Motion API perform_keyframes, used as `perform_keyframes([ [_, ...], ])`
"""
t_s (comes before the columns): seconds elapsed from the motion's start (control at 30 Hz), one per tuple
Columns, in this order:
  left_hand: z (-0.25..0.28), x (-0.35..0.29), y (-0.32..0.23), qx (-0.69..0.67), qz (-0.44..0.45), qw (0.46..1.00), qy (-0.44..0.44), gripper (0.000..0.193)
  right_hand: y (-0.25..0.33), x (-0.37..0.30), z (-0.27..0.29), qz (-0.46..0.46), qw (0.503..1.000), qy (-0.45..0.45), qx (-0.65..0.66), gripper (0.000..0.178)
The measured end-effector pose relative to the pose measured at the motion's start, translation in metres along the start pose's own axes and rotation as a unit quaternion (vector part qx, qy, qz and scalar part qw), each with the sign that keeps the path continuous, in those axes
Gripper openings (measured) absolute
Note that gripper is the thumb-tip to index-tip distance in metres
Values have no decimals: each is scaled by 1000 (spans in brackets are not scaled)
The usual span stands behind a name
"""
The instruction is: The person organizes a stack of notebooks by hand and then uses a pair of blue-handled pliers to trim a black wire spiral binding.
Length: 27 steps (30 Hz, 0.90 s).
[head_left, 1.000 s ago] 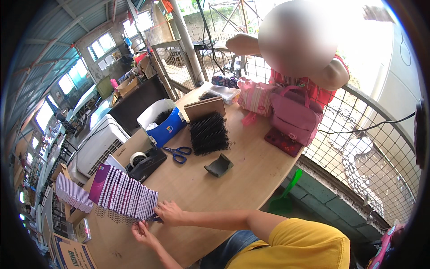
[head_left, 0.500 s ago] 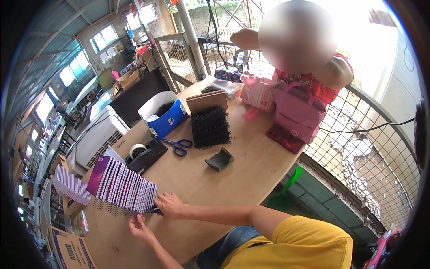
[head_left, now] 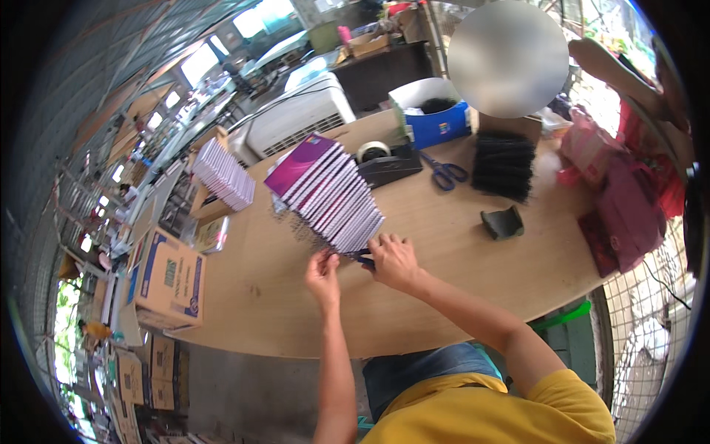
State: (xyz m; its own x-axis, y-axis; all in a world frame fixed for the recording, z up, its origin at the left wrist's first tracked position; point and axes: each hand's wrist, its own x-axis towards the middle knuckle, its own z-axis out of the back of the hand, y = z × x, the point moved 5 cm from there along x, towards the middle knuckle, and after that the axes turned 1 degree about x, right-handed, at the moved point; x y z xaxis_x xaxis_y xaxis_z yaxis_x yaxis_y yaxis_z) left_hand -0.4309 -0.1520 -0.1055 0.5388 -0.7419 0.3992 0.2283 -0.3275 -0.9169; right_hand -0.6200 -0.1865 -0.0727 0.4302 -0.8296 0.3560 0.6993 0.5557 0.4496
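Observation:
A slanting row of spiral-bound notebooks (head_left: 329, 196) with purple covers and white page edges lies on the wooden table (head_left: 259, 311). At its near end, my left hand (head_left: 322, 277) has its fingertips pinched together by the bindings; whatever is between them is too small to make out. My right hand (head_left: 394, 260) is closed round a small tool with dark blue handles (head_left: 366, 260), beside the nearest notebook. The tool's tip is hidden, so its kind is unclear. Loose ends of dark binding coils (head_left: 299, 228) stick out along the row's left side.
Beyond the notebooks stand a tape dispenser (head_left: 388, 169), blue-handled scissors (head_left: 447, 175) and a blue-and-white box (head_left: 440, 127). Black coils (head_left: 503, 166), a dark curved piece (head_left: 502, 223) and maroon bags (head_left: 629, 211) lie rightward. Leftward are another notebook stack (head_left: 224, 174) and a carton (head_left: 171, 277). A person is across the table.
The view has swung left, so the table things appear further right. Both hands stay at the near end of the notebook row, the right one still holding the blue-handled tool.

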Motion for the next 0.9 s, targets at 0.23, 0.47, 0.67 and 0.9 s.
perform_keyframes([
  [0.23, -4, -3, -11, 17, -2, 1000, 9, 22, 6, 3, 4, -6, 999, -50, -8, 44],
  [0.47, -4, -2, -10, 4, -2, 1000, 10, 18, 7, 8, 4, -13, 999, -39, 12, 41],
  [0.67, -4, -2, -6, -6, 6, 1000, 4, 19, 9, 11, 11, -7, 999, -49, 5, 38],
  [0.9, -5, -1, -5, 8, 0, 1000, 8, 19, 12, 21, 0, 9, 1000, -6, 2, 32],
])
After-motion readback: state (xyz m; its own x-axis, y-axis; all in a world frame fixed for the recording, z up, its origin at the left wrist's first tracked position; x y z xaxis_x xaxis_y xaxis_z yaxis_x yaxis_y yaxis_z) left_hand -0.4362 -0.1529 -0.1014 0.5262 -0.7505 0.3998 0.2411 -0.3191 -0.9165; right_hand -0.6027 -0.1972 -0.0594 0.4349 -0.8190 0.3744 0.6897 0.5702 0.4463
